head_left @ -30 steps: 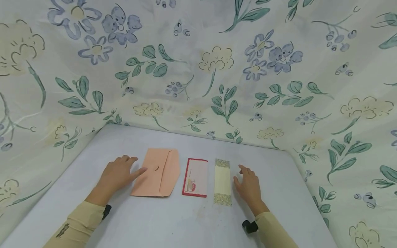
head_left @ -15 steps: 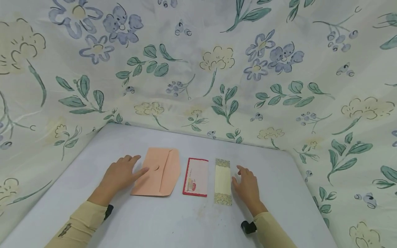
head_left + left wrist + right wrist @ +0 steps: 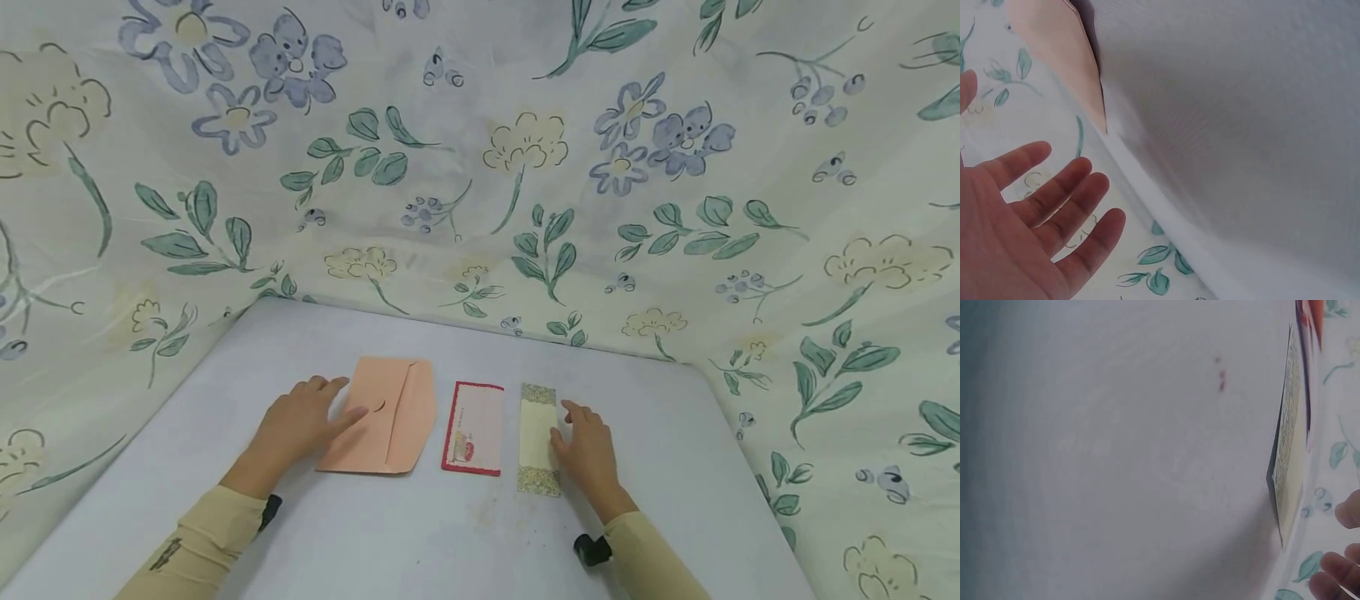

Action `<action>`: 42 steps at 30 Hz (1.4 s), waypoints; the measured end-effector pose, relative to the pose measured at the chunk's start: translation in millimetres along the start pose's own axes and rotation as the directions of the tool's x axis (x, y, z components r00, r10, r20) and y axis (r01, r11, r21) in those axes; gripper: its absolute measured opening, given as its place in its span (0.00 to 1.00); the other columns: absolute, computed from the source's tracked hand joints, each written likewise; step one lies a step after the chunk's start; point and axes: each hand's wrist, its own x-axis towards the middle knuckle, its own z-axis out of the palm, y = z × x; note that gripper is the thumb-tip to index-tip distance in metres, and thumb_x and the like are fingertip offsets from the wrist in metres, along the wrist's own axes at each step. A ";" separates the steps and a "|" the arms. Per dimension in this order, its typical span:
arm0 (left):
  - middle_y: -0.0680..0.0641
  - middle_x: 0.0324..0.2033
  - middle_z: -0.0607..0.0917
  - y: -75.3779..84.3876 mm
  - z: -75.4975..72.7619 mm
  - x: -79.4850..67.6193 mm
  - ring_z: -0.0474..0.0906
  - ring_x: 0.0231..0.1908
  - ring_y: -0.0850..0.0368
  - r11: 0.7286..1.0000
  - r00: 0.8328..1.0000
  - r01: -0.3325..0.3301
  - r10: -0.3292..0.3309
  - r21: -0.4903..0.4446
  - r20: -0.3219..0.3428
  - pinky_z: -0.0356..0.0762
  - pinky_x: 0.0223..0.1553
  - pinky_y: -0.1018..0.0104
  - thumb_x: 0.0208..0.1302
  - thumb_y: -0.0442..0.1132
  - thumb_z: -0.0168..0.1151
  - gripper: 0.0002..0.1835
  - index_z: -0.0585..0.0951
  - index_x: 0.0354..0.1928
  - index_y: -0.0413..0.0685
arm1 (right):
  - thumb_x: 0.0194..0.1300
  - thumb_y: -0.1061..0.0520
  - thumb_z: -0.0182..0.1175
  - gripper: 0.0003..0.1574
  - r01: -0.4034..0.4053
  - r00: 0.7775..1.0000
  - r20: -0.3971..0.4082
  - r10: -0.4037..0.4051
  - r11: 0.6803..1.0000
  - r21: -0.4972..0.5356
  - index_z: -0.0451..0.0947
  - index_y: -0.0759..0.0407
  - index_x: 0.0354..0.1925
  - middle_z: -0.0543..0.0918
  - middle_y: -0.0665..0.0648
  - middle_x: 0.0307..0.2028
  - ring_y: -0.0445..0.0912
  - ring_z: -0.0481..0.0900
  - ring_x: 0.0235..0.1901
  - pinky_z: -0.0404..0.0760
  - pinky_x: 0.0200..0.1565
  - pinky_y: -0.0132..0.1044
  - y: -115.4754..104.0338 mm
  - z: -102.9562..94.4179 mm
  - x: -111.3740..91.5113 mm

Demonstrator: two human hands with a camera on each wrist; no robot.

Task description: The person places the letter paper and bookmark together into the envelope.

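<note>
My left hand (image 3: pixel 300 421) hovers at the left side of a peach envelope (image 3: pixel 375 437), thumb over its face and fingers spread. In the left wrist view the same hand (image 3: pixel 1047 225) shows loose, parted fingers holding nothing, with a corner of the envelope (image 3: pixel 1063 53) beyond. A white card (image 3: pixel 480 425) with a red border and a small printed picture lies in the middle. To its right is a cream strip (image 3: pixel 537 433) with glittery gold ends. My right hand (image 3: pixel 588 450) is at the strip's right edge, thumb tip overlapping it, fingers relaxed.
The pieces lie in a row on a white table (image 3: pixel 420 533). Floral cloth (image 3: pixel 480 167) rises behind and along both sides of the table. Faint reddish marks (image 3: pixel 1221 381) spot the table near the strip. A black wrist camera (image 3: pixel 592 550) sits on the right wrist.
My right hand has moved left, up to the strip's edge. The left hand has shifted slightly right, its thumb further over the envelope. The envelope, card and strip stay in place.
</note>
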 end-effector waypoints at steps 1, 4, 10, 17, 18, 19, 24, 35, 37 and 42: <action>0.27 0.55 0.77 0.3 0.5 0.3 0.76 0.51 0.31 1.000 1.000 -0.003 0.003 -0.001 0.000 0.77 0.47 0.36 0.69 0.66 0.57 0.42 0.73 0.67 0.33 | 0.66 0.53 0.66 0.32 0.000 1.000 0.000 0.000 1.000 0.000 0.73 0.64 0.65 0.82 0.58 0.44 0.56 0.79 0.46 0.77 0.50 0.53 -0.7 0.7 -0.1; 0.27 0.55 0.77 1.8 1.6 0.9 0.77 0.50 0.31 1.000 1.000 -0.004 0.004 0.000 0.003 0.77 0.47 0.36 0.69 0.66 0.56 0.43 0.73 0.67 0.34 | 0.66 0.53 0.66 0.32 0.008 1.000 -0.004 -0.007 1.000 0.005 0.73 0.63 0.65 0.82 0.58 0.44 0.56 0.79 0.46 0.77 0.50 0.53 -2.7 2.7 0.0; 0.28 0.54 0.77 6.1 1.5 1.0 0.77 0.50 0.31 1.000 1.000 0.003 -0.003 -0.003 0.008 0.76 0.47 0.35 0.69 0.65 0.57 0.42 0.73 0.67 0.34 | 0.65 0.55 0.66 0.32 0.044 0.999 -0.014 -0.044 0.999 0.003 0.74 0.64 0.64 0.82 0.58 0.44 0.56 0.79 0.46 0.77 0.49 0.53 -6.9 4.1 0.7; 0.28 0.54 0.77 11.7 -1.8 -0.6 0.77 0.51 0.32 1.000 1.000 0.003 -0.003 -0.008 0.020 0.76 0.48 0.35 0.69 0.65 0.58 0.42 0.72 0.68 0.34 | 0.65 0.55 0.67 0.31 0.079 0.996 -0.037 -0.079 0.997 0.003 0.75 0.65 0.63 0.83 0.59 0.43 0.57 0.79 0.45 0.77 0.47 0.54 -9.6 3.7 0.1; 0.28 0.55 0.77 12.2 -2.1 -0.4 0.77 0.51 0.32 1.000 1.000 0.004 -0.003 -0.009 0.023 0.76 0.48 0.35 0.69 0.65 0.57 0.42 0.72 0.68 0.34 | 0.65 0.55 0.67 0.31 0.078 0.996 -0.035 -0.077 0.997 0.002 0.75 0.64 0.63 0.83 0.58 0.43 0.57 0.79 0.45 0.77 0.47 0.54 -9.8 3.8 0.1; 0.28 0.55 0.77 12.8 -2.4 -0.3 0.76 0.51 0.32 1.000 1.000 0.003 -0.003 -0.009 0.026 0.76 0.49 0.36 0.69 0.65 0.57 0.42 0.72 0.68 0.34 | 0.65 0.55 0.67 0.31 0.077 0.997 -0.032 -0.077 0.997 0.001 0.75 0.64 0.63 0.83 0.58 0.43 0.56 0.79 0.44 0.77 0.47 0.54 -10.1 4.0 0.2; 0.29 0.56 0.77 14.3 -2.1 0.4 0.76 0.52 0.32 1.000 0.999 0.007 -0.007 -0.014 0.047 0.76 0.49 0.36 0.69 0.67 0.55 0.43 0.71 0.69 0.35 | 0.65 0.54 0.67 0.31 0.061 0.998 -0.007 -0.061 0.998 0.012 0.74 0.63 0.64 0.82 0.58 0.43 0.56 0.79 0.46 0.77 0.50 0.54 -13.2 4.8 0.2; 0.29 0.55 0.77 15.7 5.9 2.8 0.76 0.51 0.32 1.000 0.999 0.002 -0.001 -0.011 0.032 0.76 0.48 0.36 0.69 0.66 0.56 0.42 0.72 0.69 0.37 | 0.65 0.53 0.67 0.29 0.078 0.997 0.000 -0.078 0.997 -0.001 0.75 0.63 0.61 0.84 0.58 0.43 0.56 0.80 0.46 0.77 0.50 0.54 -20.1 7.9 -0.7; 0.29 0.55 0.77 16.7 6.4 2.7 0.76 0.51 0.32 1.000 1.000 -0.003 0.003 -0.010 0.026 0.76 0.48 0.36 0.68 0.66 0.57 0.42 0.72 0.68 0.37 | 0.65 0.53 0.67 0.30 0.085 0.996 0.002 -0.085 0.996 -0.001 0.75 0.63 0.61 0.83 0.58 0.43 0.56 0.80 0.46 0.78 0.50 0.54 -21.3 8.0 -0.4; 0.29 0.54 0.78 20.1 6.1 1.8 0.77 0.49 0.32 1.000 1.000 -0.008 0.008 0.000 0.006 0.77 0.47 0.36 0.68 0.65 0.58 0.40 0.73 0.67 0.37 | 0.66 0.53 0.66 0.31 0.108 0.994 -0.014 -0.108 0.994 0.012 0.74 0.64 0.62 0.83 0.58 0.42 0.56 0.79 0.46 0.77 0.49 0.54 -24.6 9.2 1.0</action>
